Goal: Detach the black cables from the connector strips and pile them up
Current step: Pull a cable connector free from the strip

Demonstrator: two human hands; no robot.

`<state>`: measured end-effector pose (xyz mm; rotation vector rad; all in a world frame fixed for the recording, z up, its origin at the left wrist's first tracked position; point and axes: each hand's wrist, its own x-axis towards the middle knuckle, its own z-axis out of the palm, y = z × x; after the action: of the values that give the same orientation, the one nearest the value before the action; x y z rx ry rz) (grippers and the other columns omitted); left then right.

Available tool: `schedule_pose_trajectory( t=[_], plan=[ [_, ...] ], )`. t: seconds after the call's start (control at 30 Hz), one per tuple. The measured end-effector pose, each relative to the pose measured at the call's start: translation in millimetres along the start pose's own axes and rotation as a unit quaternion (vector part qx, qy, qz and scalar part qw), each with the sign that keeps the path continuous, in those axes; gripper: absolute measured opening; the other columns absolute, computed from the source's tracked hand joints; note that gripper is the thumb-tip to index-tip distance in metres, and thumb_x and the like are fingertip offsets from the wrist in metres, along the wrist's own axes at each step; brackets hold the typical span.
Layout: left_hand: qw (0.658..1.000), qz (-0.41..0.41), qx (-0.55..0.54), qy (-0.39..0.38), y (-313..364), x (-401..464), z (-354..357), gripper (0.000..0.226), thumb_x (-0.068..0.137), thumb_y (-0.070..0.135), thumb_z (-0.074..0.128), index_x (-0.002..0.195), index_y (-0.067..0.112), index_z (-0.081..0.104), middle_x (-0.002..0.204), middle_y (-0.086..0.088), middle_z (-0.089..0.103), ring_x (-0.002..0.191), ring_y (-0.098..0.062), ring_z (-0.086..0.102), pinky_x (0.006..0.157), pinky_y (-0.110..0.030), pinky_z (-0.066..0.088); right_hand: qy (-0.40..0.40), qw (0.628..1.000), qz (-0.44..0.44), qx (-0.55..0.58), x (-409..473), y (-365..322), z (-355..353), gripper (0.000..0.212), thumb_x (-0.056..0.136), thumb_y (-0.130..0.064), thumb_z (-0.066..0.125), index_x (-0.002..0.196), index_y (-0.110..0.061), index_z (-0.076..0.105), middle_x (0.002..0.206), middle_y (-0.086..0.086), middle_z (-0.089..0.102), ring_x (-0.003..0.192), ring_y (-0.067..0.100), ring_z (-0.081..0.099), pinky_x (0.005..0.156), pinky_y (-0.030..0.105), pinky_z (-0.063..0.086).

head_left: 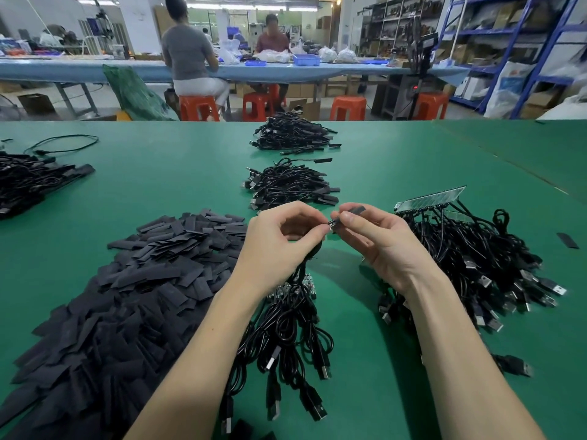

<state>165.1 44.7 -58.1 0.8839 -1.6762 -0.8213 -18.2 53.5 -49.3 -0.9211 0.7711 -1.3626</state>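
Pinching one thin black cable (313, 249) end, the left hand (279, 246) faces the right hand (378, 246) — clamped on a small black sleeve (356, 210) — axis running hand to hand.

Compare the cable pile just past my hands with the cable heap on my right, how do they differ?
The near pile is small and compact; the right heap is larger and sprawling. The right heap has a connector strip with cables attached along it; no strip shows in the near pile. Both are black USB cables on the green table.
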Motion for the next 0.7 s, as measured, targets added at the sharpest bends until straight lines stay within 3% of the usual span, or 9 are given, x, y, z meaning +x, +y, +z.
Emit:
schedule_pose_trajectory(
  t=[0.13, 0.3, 0.47, 0.7],
  plan=[
    [1.000, -0.002, -0.012, -0.002, -2.7, -0.2, 1.1, 0.008, 0.086, 0.011, 0.077, 0.088, 0.018, 0.074, 0.084, 0.004, 0.076, 0.083, -0.016, 0.074, 0.081, -0.034, 0.060, -0.007, 1.000, 0.000, -0.015, -1.2, 0.0, -1.2, 0.025, 0.070, -0.006, 0.077, 0.094, -0.005, 0.074, 0.091, 0.010, 0.077, 0.087, 0.015, 0.074, 0.079, 0.019, 0.057],
    [1.000, 0.014, -0.021, 0.002, -2.9, -0.2, 3.8, 0.007, 0.085, 0.010, 0.077, 0.084, 0.016, 0.074, 0.082, 0.004, 0.076, 0.078, -0.013, 0.073, 0.074, -0.021, 0.054, 0.012, 1.000, -0.010, 0.001, -0.2, 3.9, 2.8, 0.018, 0.073, -0.012, 0.077, 0.089, -0.005, 0.076, 0.088, 0.009, 0.076, 0.082, 0.014, 0.072, 0.075, 0.017, 0.057],
    [1.000, 0.026, -0.008, 0.000, -3.5, 0.0, 1.9, 0.003, 0.085, 0.010, 0.078, 0.085, 0.013, 0.076, 0.083, 0.003, 0.077, 0.079, -0.015, 0.074, 0.077, -0.027, 0.058, 0.012, 1.000, 0.001, 0.010, 1.3, 6.4, 4.5, 0.017, 0.074, -0.013, 0.077, 0.088, -0.005, 0.076, 0.088, 0.010, 0.076, 0.080, 0.014, 0.072, 0.075, 0.018, 0.057],
    [1.000, 0.025, -0.013, 0.003, -1.6, 0.3, 3.5, 0.004, 0.085, 0.009, 0.078, 0.085, 0.013, 0.076, 0.083, 0.005, 0.077, 0.079, -0.012, 0.074, 0.074, -0.020, 0.055, 0.001, 1.000, -0.005, -0.027, -0.9, 4.4, 3.3, 0.020, 0.074, -0.012, 0.076, 0.093, -0.004, 0.074, 0.087, 0.009, 0.077, 0.078, 0.012, 0.072, 0.074, 0.017, 0.056]
  ],
)
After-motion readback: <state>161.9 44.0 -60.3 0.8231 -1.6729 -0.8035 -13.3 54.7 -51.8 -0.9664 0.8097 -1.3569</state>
